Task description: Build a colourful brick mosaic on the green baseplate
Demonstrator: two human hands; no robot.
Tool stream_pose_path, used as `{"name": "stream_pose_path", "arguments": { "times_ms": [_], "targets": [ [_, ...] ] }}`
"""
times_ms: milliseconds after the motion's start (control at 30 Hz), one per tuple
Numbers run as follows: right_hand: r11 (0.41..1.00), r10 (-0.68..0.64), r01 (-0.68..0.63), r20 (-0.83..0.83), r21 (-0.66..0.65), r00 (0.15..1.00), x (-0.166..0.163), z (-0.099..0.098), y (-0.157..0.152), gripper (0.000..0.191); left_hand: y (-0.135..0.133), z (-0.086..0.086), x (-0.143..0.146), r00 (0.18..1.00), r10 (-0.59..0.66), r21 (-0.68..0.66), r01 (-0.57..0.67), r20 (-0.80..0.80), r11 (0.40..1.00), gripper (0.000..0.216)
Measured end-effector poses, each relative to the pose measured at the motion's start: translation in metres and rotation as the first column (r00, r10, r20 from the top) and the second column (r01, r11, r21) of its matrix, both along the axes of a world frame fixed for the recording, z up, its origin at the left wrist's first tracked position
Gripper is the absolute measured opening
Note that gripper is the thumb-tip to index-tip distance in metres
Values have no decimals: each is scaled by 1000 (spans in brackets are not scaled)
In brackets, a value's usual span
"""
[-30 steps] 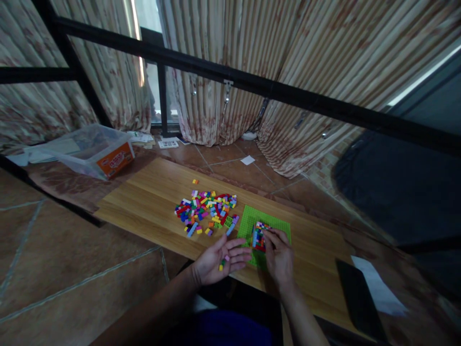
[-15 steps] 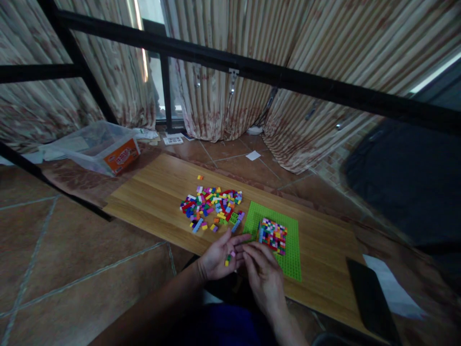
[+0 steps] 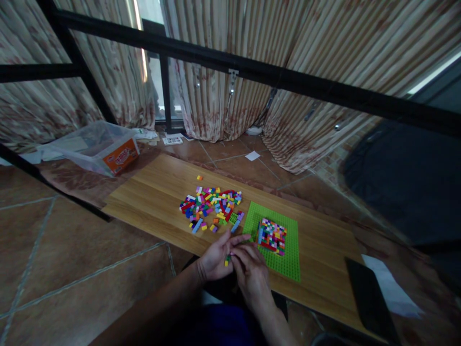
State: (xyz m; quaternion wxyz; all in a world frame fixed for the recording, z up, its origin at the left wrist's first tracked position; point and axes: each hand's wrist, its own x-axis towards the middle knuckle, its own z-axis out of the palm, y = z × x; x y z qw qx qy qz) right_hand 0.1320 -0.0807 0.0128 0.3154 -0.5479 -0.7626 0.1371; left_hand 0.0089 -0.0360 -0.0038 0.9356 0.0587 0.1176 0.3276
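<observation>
My left hand (image 3: 215, 260) is turned palm up, cupping a few small building bricks (image 3: 226, 262), yellow and green among them. Over that palm, my right hand (image 3: 253, 273) has its thumb and fingertips pinched at a pink brick (image 3: 232, 253). Its fingers partly cover the left palm and fingers. Just right of the hands lies a green studded baseplate (image 3: 291, 263). A multicoloured square of bricks (image 3: 272, 235) is built on it. Beyond the left hand, a heap of loose bricks (image 3: 211, 209) in many colours is spread on the table.
The wooden table (image 3: 151, 192) runs slantwise across the view. A clear plastic bin (image 3: 97, 144) with an orange label stands past its far left end. At the right end lie a dark flat panel (image 3: 369, 293) and white paper (image 3: 392, 288). A black metal bar (image 3: 252, 69) crosses above.
My right hand has moved left, from beside the baseplate onto the left palm, and its fingertips have closed at the pink brick. My left hand has stayed in place.
</observation>
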Motion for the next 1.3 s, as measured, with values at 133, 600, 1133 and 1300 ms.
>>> {"name": "stream_pose_path", "arguments": {
  "times_ms": [133,600,1133,1300],
  "targets": [
    [999,-11,5,-114,-53,993,2,9,1,20,1,-3,0,1000,1,-5,-1,7,1000,52],
    [901,-431,406,-227,-150,873,74,10,23,33,0,-3,0,998,-24,67,28,-55,997,59],
    [900,-420,420,26,-115,907,82,12,61,31,1,-3,0,998,-32,91,37,-48,995,57],
    [898,-424,421,7,-127,906,81,12,65,34,1,-4,1,998,-39,82,42,-47,996,57]
  ]
}}
